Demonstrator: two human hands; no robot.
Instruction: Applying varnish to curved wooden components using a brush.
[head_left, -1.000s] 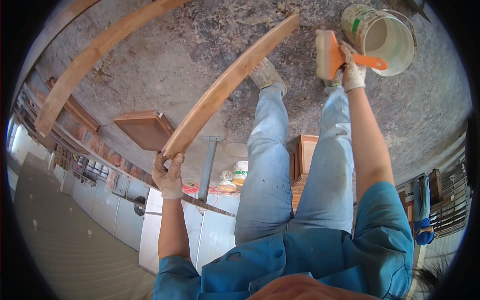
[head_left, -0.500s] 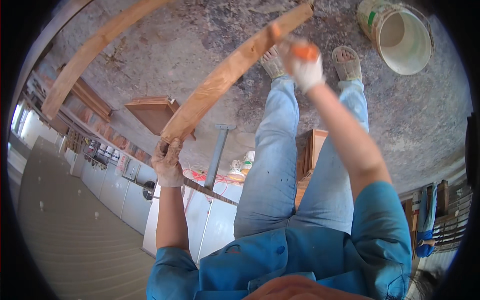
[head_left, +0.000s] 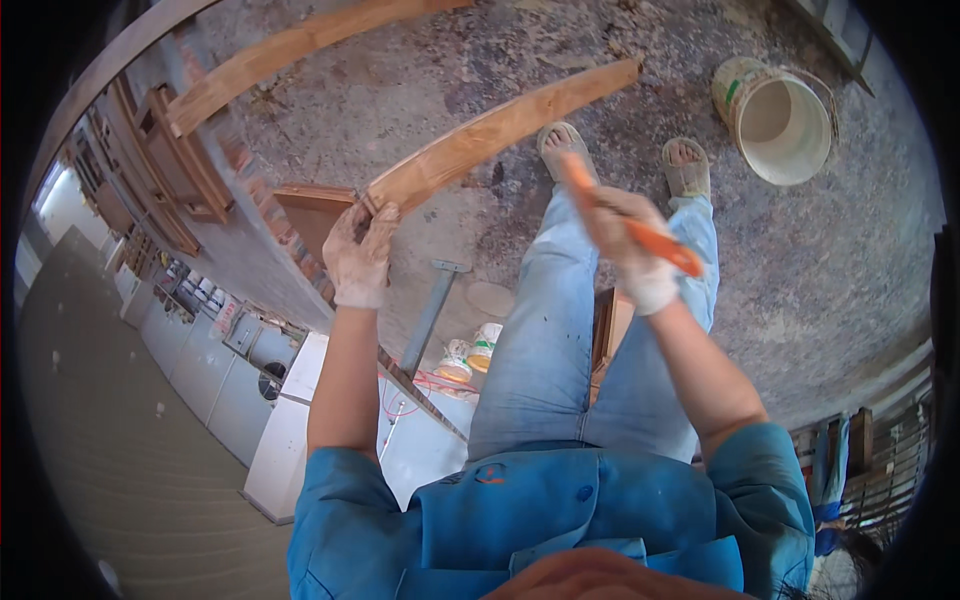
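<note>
A long curved wooden board (head_left: 490,135) slants from left to upper right in front of me. My left hand (head_left: 361,252), in a stained white glove, is closed around the board's near end. My right hand (head_left: 632,238), also gloved, grips a long orange-handled tool (head_left: 663,247) just off the board's right side. Motion blurs this tool, so its exact kind cannot be told. The board's far end reaches up near my sandalled feet (head_left: 566,150), above the stained floor.
Another curved wooden board (head_left: 300,52) lies at the upper left. A white bucket (head_left: 785,130) is at the upper right. Below the held board are a wooden panel (head_left: 318,215), a grey metal post (head_left: 430,318) and paint-smeared tubs (head_left: 484,347). Wooden frames (head_left: 190,165) lean at the far left.
My right hand has drawn the orange-handled tool back from the board's upper part, toward my body. The board now lies flatter in view, and my left hand still grips its end. The whole view has shifted.
</note>
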